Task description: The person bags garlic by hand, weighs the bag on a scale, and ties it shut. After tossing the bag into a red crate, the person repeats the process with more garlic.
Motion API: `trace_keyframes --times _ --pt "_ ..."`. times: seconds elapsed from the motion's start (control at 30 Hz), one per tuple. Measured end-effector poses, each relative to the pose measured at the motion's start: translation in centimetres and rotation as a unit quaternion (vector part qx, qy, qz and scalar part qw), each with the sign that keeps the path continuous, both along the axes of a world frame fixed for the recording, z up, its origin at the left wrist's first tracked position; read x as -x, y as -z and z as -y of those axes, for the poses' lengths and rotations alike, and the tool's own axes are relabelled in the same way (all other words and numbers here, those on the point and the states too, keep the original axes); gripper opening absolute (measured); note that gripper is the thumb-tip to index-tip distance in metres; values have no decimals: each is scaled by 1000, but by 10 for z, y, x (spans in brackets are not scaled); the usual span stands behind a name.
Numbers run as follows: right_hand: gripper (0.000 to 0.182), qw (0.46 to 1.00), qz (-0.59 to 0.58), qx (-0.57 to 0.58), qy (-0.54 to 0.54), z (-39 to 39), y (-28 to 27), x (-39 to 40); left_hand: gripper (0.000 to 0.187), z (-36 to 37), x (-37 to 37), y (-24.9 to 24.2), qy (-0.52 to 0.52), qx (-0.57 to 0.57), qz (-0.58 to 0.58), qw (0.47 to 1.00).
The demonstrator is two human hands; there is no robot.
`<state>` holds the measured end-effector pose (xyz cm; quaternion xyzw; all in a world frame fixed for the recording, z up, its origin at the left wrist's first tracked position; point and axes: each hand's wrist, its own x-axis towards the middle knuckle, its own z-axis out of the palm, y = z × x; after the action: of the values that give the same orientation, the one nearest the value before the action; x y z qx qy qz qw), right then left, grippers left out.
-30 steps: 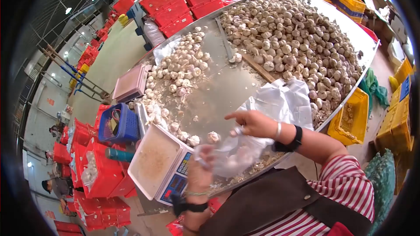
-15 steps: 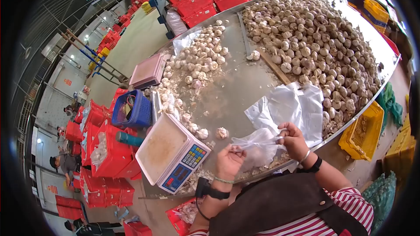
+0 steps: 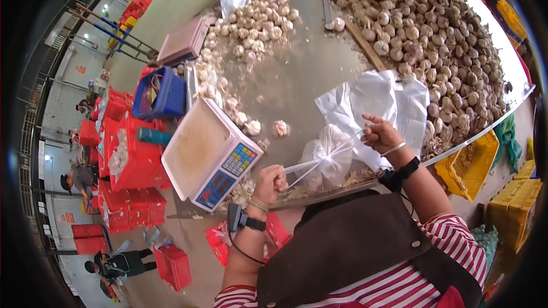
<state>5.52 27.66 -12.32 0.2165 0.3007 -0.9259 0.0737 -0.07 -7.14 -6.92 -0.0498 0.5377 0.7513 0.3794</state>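
A thin clear plastic bag with pale contents, gathered tight at its neck, rests at the table's near edge between my hands. My left hand, closed in a fist, grips one stretched end of the bag, pulled taut to the left. On the other side my right hand pinches the opposite end, its index finger partly stretched out. Flat white plastic bags lie just beyond my right hand. A single garlic bulb sits on the metal table beyond the filled bag.
Left of my hands stands a digital scale, with a second scale farther back. A large garlic heap covers the right side behind a wooden strip. Red crates, a blue basket and a yellow crate surround the table.
My hands have moved apart, the left one down and leftward. The bag's neck is now cinched and its ends are stretched tight. The camera view has tilted downward.
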Motion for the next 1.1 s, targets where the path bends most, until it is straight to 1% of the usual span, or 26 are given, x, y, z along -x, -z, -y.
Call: trace_keyframes --times 0.07,0.1,0.13,0.17,0.2,0.27,0.33,0.37,0.4,0.47,0.5,0.53,0.57,0.63,0.7,0.73,0.77,0.8,0.83,0.87,0.9,0.93,0.97,1.0,1.07,1.1 --pt "48 998 68 12 15 11 -6 -2 24 1 1 4 -16 -48 108 993" --pt "48 998 14 35 43 9 -16 0 16 3 3 10 -15 -170 131 977" --pt "49 995 -39 59 69 9 -34 1 16 -4 -1 0 -22 -172 133 976" --pt "55 989 -110 89 39 8 -52 4 11 -19 -3 -20 -1 -165 108 980" --pt "55 989 -112 89 25 9 -71 6 14 -32 -2 -33 15 -157 79 984" --pt "63 979 -146 -76 -121 24 -105 10 26 -62 -4 -31 99 -167 24 981" --pt "72 936 -154 -230 -215 50 -128 9 32 -109 -15 -49 11 -145 62 988" --pt "77 899 -229 -303 -218 62 -111 7 31 -116 -16 -40 -20 -156 44 987" --pt "81 861 -243 -356 -271 67 -109 4 31 -119 -15 -31 -54 -168 27 984" --pt "86 840 -221 -419 -265 82 -118 -8 27 -119 -7 -18 -66 -239 64 967" --pt "84 890 -232 -303 -249 69 -93 -13 23 -115 -6 -14 -87 -199 78 973" --pt "74 891 -197 -342 -225 51 -91 -13 20 -112 -5 -11 -103 -161 98 977" --pt "60 904 -171 -376 -106 40 -74 -7 14 -98 -3 16 -72 -144 101 982" --pt "39 982 -91 -163 -12 15 -65 1 13 -82 -12 28 -127 -169 117 970" --pt "42 977 -90 -166 -103 8 -56 4 15 -87 -24 40 -211 -259 143 932" --pt "43 969 -74 -172 -160 8 -54 4 15 -85 -26 32 -218 -263 144 929" --pt "43 968 -74 -175 -166 8 -55 4 17 -85 -27 13 -254 -315 180 896" --pt "42 941 -76 -225 -242 8 -58 4 20 -82 -28 -6 -287 -366 214 859" --pt "42 905 -78 -274 -316 5 -59 6 27 -69 -30 -21 -261 -364 211 869" --pt "39 922 -95 -289 -240 -21 -43 15 27 -55 -25 -7 -263 -369 208 867" --pt "38 919 -81 -326 -205 -43 -38 22 27 -38 -20 23 -141 -249 172 943" --pt "36 913 -69 -363 -170 -51 -38 28 28 -29 -17 44 -16 -120 127 985" --pt "33 936 -40 -304 -170 -24 -55 23 28 -32 -15 49 -24 -21 22 999" --pt "31 943 -27 -301 -141 -13 -54 25 28 -33 -13 55 -29 -26 20 999" --pt "28 929 -89 -318 -167 20 -80 29 28 -29 -13 53 -200 55 -93 974" --pt "28 912 -104 -368 -151 42 -98 30 32 -23 -14 52 -184 48 -112 975"
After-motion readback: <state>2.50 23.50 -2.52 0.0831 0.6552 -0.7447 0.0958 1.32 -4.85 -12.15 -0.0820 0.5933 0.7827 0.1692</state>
